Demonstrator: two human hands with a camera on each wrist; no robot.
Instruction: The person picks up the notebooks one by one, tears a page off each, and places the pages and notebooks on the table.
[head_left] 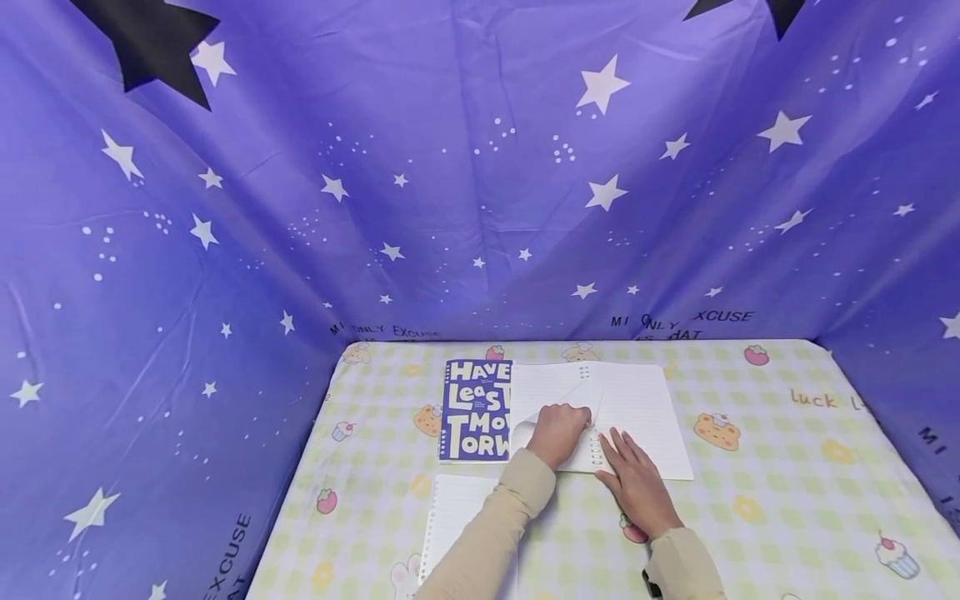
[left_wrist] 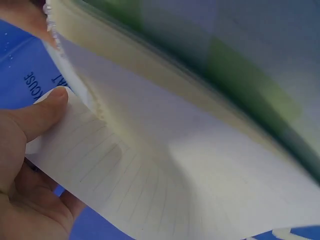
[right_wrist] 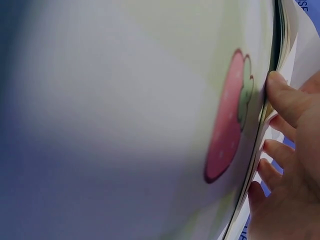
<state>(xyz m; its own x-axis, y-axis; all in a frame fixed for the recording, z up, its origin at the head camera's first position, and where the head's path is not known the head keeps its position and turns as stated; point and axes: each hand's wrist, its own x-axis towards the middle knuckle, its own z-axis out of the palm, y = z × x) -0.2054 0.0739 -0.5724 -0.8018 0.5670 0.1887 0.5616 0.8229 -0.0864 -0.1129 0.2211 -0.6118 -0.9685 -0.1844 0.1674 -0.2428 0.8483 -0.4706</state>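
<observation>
An open ring-bound notebook [head_left: 645, 400] with lined white pages lies on the table. My left hand [head_left: 558, 433] pinches a lined sheet [left_wrist: 100, 155] between thumb and fingers near the binding; the sheet is lifted and bent. In the left wrist view the left hand [left_wrist: 35, 150] has its thumb on top of that paper. My right hand [head_left: 637, 483] rests on the right-hand page beside the rings, its fingers spread and fairly straight. The right wrist view shows the right hand [right_wrist: 285, 150] along the notebook's near edge, thumb at the edge.
Left of the notebook lies a blue cover with white lettering [head_left: 472, 412], partly under the open pages. Nearer me a loose sheet with a punched edge [head_left: 457, 508] is partly hidden by the left sleeve. A checkered tablecloth [head_left: 810, 517] covers the table; a purple star-patterned curtain [head_left: 465, 208] surrounds it.
</observation>
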